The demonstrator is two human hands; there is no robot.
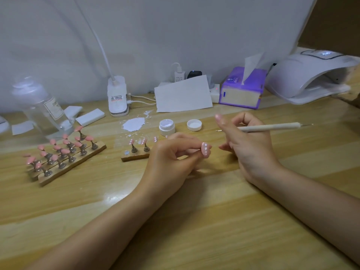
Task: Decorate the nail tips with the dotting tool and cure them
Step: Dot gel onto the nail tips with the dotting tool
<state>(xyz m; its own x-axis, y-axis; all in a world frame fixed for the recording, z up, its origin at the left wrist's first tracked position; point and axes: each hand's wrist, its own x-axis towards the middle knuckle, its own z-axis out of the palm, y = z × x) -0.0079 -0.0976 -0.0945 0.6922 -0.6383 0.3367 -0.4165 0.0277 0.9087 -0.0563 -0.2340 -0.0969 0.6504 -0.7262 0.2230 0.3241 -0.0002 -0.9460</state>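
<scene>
My left hand [171,154] pinches a pink nail tip [205,150] that carries three white dots, holding it just above the table. My right hand [247,145] grips the white dotting tool [272,126], which lies level with its metal point toward the right. An open white gel jar [167,127] stands behind my hands, its lid [194,125] beside it. A short wooden holder [134,155] bears dotted pink tips on stands. To the left, a larger wooden rack [68,162] holds several plain pink tips. The white curing lamp [311,75] sits at the far right.
A clear pump bottle [42,108] stands at the left with white pads around it. A smear of white gel [134,123], a white sheet of paper [183,94], a purple tissue box [241,90] and a charger with cables [116,98] line the back.
</scene>
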